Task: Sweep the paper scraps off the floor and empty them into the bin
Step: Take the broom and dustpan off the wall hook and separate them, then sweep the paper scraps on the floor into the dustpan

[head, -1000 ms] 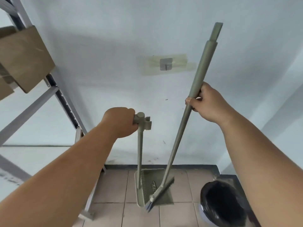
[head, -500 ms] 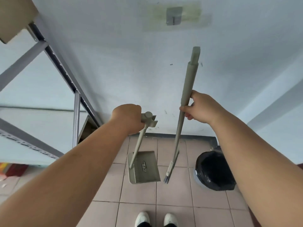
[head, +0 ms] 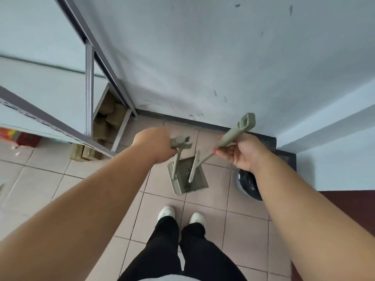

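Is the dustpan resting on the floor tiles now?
No, the left hand holds the dustpan by its handle, hanging above the tiles.

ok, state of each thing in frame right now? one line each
left hand: closed on dustpan handle
right hand: fingers around broom handle
dustpan: hanging over the tiles, pan looks empty
broom: tilted, head over the dustpan
bin: open, black liner, partly hidden by right forearm
paper scraps: on floor, far left

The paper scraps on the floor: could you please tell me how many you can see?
3: one scrap beside the red box, another scrap just nearer on the tile, a third scrap at the left edge. The shelving and arms may hide more.
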